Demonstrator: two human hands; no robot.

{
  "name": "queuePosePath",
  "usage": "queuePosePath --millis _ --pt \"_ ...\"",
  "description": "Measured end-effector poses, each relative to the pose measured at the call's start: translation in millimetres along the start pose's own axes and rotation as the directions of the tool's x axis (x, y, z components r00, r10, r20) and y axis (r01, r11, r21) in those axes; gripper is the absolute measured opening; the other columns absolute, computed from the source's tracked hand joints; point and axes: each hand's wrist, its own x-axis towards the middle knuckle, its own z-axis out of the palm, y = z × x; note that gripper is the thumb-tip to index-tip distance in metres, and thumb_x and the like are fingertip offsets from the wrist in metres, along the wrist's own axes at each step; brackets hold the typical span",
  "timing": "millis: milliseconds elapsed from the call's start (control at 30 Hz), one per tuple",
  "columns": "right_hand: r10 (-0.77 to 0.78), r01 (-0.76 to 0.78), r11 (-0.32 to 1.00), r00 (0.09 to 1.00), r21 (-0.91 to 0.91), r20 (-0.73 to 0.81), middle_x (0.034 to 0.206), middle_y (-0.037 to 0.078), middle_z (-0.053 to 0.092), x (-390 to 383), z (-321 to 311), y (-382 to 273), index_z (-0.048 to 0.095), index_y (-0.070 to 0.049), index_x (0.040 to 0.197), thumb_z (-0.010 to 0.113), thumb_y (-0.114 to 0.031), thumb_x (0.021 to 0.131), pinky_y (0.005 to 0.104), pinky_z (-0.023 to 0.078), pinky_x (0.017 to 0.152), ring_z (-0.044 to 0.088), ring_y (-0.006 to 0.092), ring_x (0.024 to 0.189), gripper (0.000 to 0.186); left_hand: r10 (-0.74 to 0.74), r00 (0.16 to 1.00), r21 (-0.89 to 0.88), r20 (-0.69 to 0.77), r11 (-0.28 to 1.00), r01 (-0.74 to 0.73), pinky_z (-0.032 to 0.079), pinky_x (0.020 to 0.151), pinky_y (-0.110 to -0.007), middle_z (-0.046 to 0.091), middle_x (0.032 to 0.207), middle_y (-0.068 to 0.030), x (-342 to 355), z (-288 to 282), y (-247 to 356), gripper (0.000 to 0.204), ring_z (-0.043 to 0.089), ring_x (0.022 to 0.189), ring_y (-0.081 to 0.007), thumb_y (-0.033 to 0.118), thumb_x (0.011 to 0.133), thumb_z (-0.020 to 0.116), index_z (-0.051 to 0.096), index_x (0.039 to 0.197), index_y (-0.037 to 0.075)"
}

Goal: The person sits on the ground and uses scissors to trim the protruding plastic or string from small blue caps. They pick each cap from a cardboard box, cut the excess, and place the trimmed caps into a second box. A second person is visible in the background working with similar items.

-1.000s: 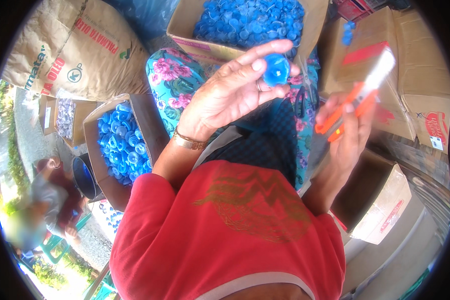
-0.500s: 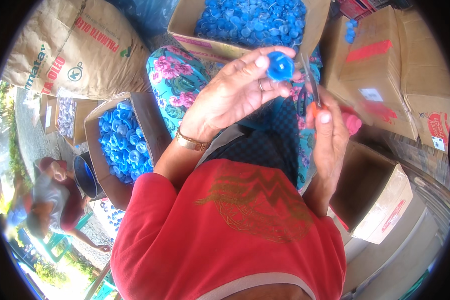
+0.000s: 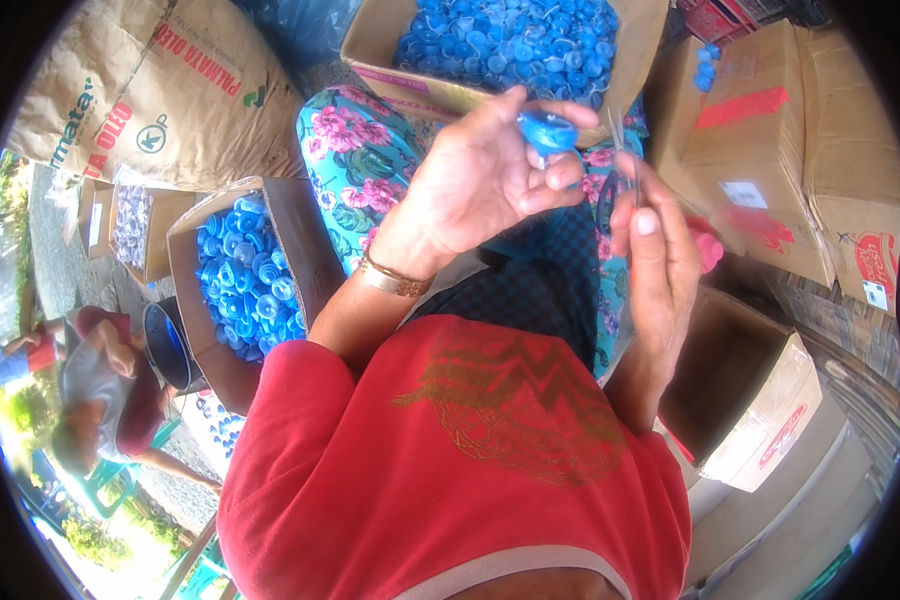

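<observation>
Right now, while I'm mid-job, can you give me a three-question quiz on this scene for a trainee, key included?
1. Which hand holds the single blue piece?
A) left
B) right
C) both together

2. True or false: the large brown sack is on the person's right side.

3. What does the right hand hold?

Key:
1. A: the left hand.
2. False: it is on the person's left.
3. A thin metal tool, partly hidden by the fingers.
</observation>
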Motion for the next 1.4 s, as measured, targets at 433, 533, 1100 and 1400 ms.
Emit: queuePosePath --millis 433,533,1100,1400 --pt "-0.169 0.179 0.978 0.981 -0.104 0.094 0.075 0.003 0.055 3.5 -4.2 9.1 0.055 -0.004 0.124 0.057 -0.012 0.089 0.0232 0.042 0.06 0.049 0.008 0.066 0.036 0.014 1.0 0.126 -0.025 0.992 -0.01 0.044 0.061 -0.023 0.054 0.081 -0.0056 4.0 3.0 -3.4 0.052 0.043 0.06 -0.0109 0.045 0.098 0.033 0.055 0.106 -0.002" --pt "-0.218 0.229 0.96 0.972 -0.162 0.082 0.071 0.003 0.054 3.3 -0.9 5.4 0.055 -0.006 0.124 0.06 -0.012 0.086 0.0227 0.04 0.056 0.047 0.0078 0.06 0.039 0.056 0.991 0.166 -0.121 0.985 -0.035 0.034 0.047 -0.02 0.059 0.086 -0.0053 4.6 9.0 -4.3 0.049 0.042 0.06 -0.0105 0.043 0.099 0.035 0.056 0.102 -0.001" --pt "-0.445 0.458 0.836 0.888 -0.301 0.115 0.081 0.008 0.064 10.3 11.8 2.6 0.057 -0.01 0.125 0.07 -0.01 0.075 0.0257 0.048 0.051 0.06 0.0137 0.061 0.051 0.108 0.937 0.504 -0.333 0.86 0.079 0.032 0.043 -0.021 0.06 0.069 -0.0023 5.8 19.5 -16.6 0.048 0.052 0.055 -0.0072 0.048 0.094 0.042 0.061 0.077 0.007" --pt "-0.349 0.356 0.916 0.935 -0.184 0.067 0.077 0.005 0.062 8.7 13.8 15.1 0.053 -0.009 0.126 0.067 -0.018 0.081 0.0219 0.042 0.05 0.051 0.0081 0.052 0.048 0.294 0.898 0.734 -0.326 0.677 0.045 0.037 0.05 -0.023 0.058 0.068 -0.002 10.2 17.8 -24.1 0.044 0.052 0.059 -0.0093 0.041 0.094 0.039 0.059 0.076 0.007"
